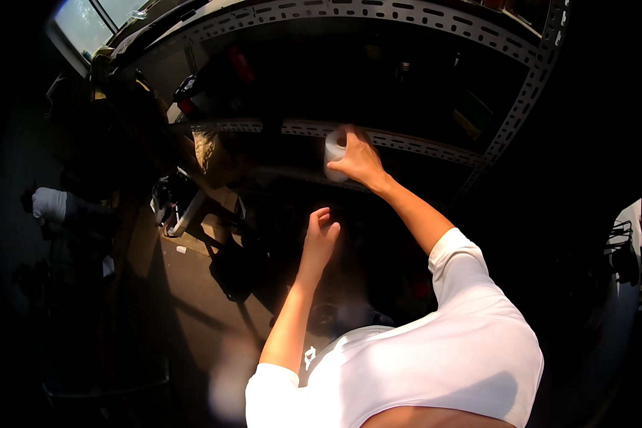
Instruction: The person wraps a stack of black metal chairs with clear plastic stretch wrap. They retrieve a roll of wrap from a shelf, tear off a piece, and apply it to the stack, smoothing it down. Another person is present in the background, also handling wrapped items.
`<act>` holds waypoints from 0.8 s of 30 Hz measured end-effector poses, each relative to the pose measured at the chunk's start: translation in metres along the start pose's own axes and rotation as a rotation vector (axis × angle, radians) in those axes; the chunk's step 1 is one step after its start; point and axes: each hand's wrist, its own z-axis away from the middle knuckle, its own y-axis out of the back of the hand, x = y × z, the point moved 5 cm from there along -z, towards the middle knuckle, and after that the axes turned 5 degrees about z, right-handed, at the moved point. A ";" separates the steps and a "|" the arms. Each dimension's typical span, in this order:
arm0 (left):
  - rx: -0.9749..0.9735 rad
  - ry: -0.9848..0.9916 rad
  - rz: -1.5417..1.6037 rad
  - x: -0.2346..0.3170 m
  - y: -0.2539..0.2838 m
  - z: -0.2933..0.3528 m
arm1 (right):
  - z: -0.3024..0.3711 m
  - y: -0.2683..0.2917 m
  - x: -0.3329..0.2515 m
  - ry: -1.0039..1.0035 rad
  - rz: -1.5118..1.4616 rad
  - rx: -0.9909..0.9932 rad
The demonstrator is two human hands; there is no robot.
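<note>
My right hand (362, 161) reaches forward to the edge of the metal shelf and is closed round a whitish roll (333, 158). The roll has a hole through its core; whether it is paper or tape I cannot tell. The thumb lies low on its side and the fingers curl over its top. My left hand (319, 237) hangs in the air nearer to me, below and left of the roll. Its fingers are slightly bent and apart, with nothing in them.
A slotted metal shelf rack (303, 128) spans the far side, its levels in deep shadow. A tan bag (210, 158) and a wooden stool-like frame (210, 232) stand at the left. Farther left, a person in a white top (50, 205) bends over.
</note>
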 end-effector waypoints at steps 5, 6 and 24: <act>-0.168 -0.003 0.120 -0.023 0.013 -0.035 | -0.141 -0.032 0.069 0.192 0.241 0.242; -0.163 0.064 0.140 -0.034 0.020 -0.031 | -0.162 -0.038 0.073 0.187 0.356 0.275; 0.543 0.168 0.248 -0.087 0.124 0.150 | 0.032 -0.196 -0.086 0.384 -0.548 -0.534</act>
